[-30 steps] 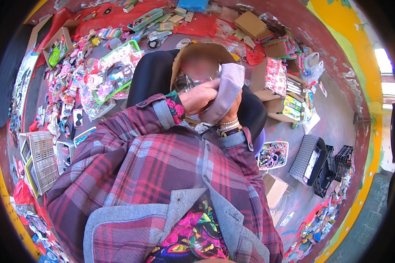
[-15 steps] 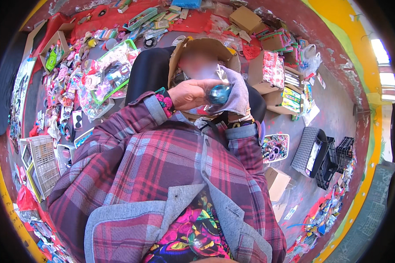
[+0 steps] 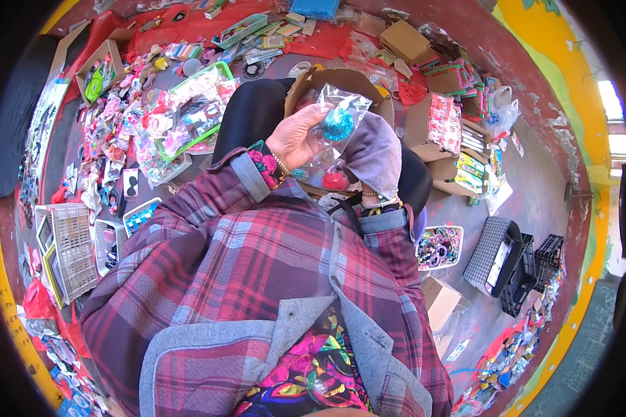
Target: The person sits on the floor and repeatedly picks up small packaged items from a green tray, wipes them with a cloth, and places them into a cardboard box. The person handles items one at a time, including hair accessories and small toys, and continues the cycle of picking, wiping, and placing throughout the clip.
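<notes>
Left hand (image 3: 295, 135) pinching clear packet (image 3: 341, 118); right hand hidden under grey cloth (image 3: 375, 153).

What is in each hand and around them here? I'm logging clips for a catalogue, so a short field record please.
left hand: bare, holds up a clear plastic packet with a glittery blue ornament
right hand: under a grey-purple cloth, beside the packet; grip cannot be told
below the hands: red ornament
behind: open cardboard box
surroundings: small colourful wares spread on the ground
</notes>
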### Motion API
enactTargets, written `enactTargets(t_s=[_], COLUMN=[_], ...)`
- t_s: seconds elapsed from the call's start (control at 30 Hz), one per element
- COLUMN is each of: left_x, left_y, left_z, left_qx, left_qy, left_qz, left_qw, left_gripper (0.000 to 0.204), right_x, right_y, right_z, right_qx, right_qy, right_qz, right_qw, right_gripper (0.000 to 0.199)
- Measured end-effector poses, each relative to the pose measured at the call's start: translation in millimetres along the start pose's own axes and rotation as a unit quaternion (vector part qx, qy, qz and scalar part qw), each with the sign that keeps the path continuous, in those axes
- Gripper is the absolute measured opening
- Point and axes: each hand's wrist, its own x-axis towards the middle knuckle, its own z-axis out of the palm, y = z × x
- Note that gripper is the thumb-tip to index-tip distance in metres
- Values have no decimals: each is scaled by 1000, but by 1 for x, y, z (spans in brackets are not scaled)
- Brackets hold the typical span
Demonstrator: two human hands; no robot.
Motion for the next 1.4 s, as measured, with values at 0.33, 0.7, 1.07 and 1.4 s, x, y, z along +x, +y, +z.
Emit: enactTargets(t_s=[0.33, 0.7, 1.07, 1.4], left_x=[8, -15, -36, -91], left_y=[-26, -31, 34, 176], left_z=[3, 20, -11, -201], left_qx=[505, 110, -171, -29], left_qy=[100, -152, -70, 268], left_qz=[372, 53, 3, 450], left_qw=[773, 981, 983, 851], left_gripper=[27, 41, 37, 34], right_x=[6, -38, 22, 8], right_y=[-70, 47, -19, 9], right_z=[29, 19, 12, 0], right_qx=[-178, -143, -217, 5], right_qy=[45, -112, -147, -95], right_qz=[-107, -44, -61, 100], right_qw=[977, 982, 963, 990], right_gripper=[53, 30, 47, 45])
